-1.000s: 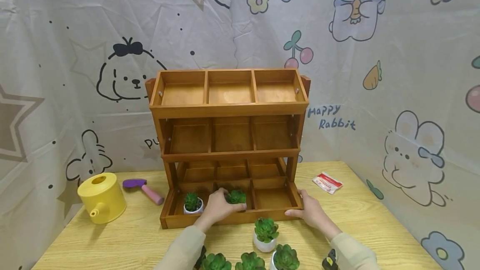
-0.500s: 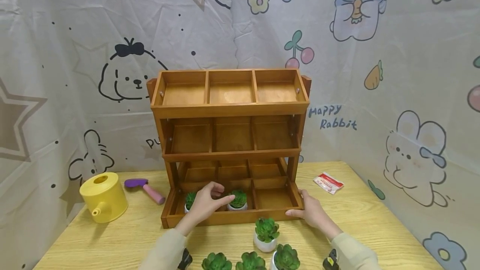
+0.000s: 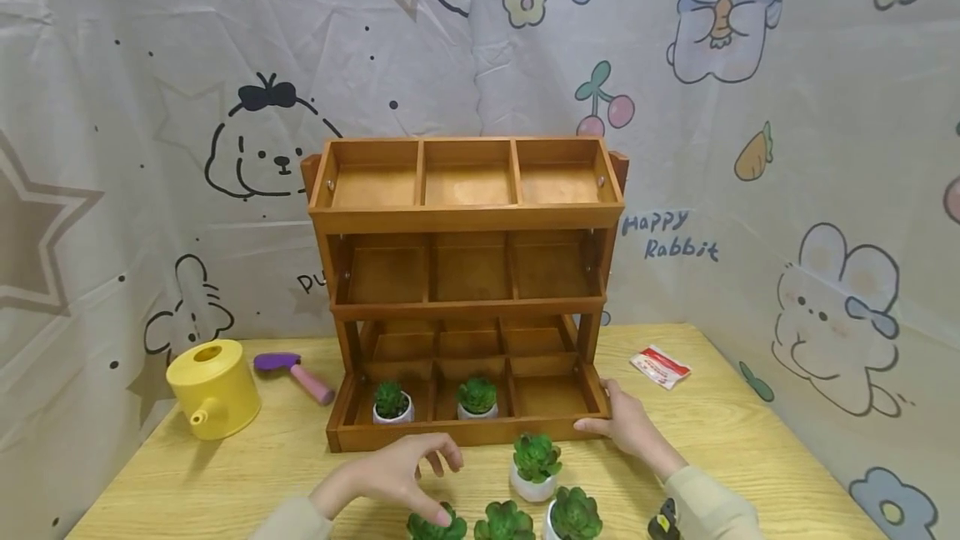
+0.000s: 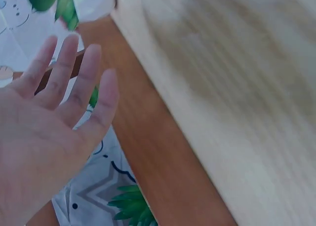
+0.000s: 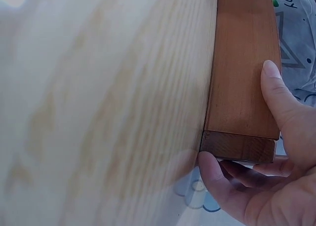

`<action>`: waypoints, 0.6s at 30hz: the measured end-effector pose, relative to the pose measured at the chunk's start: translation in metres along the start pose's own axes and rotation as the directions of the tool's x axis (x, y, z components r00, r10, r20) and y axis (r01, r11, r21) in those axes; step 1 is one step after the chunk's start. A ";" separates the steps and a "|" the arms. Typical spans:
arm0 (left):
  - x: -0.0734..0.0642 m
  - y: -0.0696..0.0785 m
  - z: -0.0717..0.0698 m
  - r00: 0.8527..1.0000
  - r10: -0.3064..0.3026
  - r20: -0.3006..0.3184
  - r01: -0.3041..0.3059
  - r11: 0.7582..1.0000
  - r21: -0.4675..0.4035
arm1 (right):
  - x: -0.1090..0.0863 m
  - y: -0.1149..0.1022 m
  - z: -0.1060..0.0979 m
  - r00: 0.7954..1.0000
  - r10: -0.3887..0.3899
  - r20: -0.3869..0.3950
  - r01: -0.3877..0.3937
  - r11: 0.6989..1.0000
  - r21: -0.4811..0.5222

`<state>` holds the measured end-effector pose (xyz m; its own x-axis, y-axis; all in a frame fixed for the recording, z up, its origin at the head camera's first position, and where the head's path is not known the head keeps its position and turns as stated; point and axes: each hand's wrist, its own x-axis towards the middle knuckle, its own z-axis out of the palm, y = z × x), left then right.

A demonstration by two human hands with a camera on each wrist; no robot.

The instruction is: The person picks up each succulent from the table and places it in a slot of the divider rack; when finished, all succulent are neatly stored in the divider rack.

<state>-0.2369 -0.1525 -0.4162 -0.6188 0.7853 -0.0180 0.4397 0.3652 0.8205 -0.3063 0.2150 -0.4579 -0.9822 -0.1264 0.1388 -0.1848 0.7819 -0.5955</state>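
Note:
My left hand (image 3: 401,473) is over the table in front of the wooden shelf (image 3: 468,312), fingers spread and holding nothing. Its thumb overlaps a green succulent (image 3: 437,526) at the bottom of the head view; whether they touch I cannot tell. At the shelf's front right corner, my right hand (image 3: 630,426) grips the bottom tray (image 5: 244,87), thumb on the front board and fingers round the end. Two white-potted succulents stand in that tray: one in the left compartment (image 3: 392,403), one in the middle (image 3: 477,398). Another potted succulent (image 3: 534,469) stands before the shelf.
More succulents, one at centre (image 3: 504,522) and one at right (image 3: 573,515), line the front of the table. A yellow watering can (image 3: 213,390) and a purple-headed, pink-handled hand tool (image 3: 296,377) lie left. A red-white packet (image 3: 661,367) is right.
My left hand has let go of the succulent in the middle compartment and come back towards the front succulents. My right hand has stayed on the shelf corner.

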 end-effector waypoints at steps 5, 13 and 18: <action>-0.007 -0.005 0.005 0.993 0.007 0.115 0.000 0.998 -0.060 | 0.001 0.001 0.001 1.000 -0.003 -0.006 0.003 1.000 -0.010; -0.009 -0.014 0.013 0.983 -0.001 0.185 0.013 0.998 -0.067 | 0.000 0.001 0.001 1.000 0.005 -0.004 -0.005 1.000 -0.015; -0.010 -0.020 0.018 0.979 0.043 0.200 -0.030 0.997 -0.070 | -0.001 -0.001 -0.001 1.000 -0.001 -0.005 0.001 1.000 -0.016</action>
<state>-0.2279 -0.1589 -0.4421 -0.4564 0.8845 -0.0963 0.4110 0.3056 0.8589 -0.3054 0.2145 -0.4567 -0.9819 -0.1243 0.1432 -0.1851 0.7916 -0.5823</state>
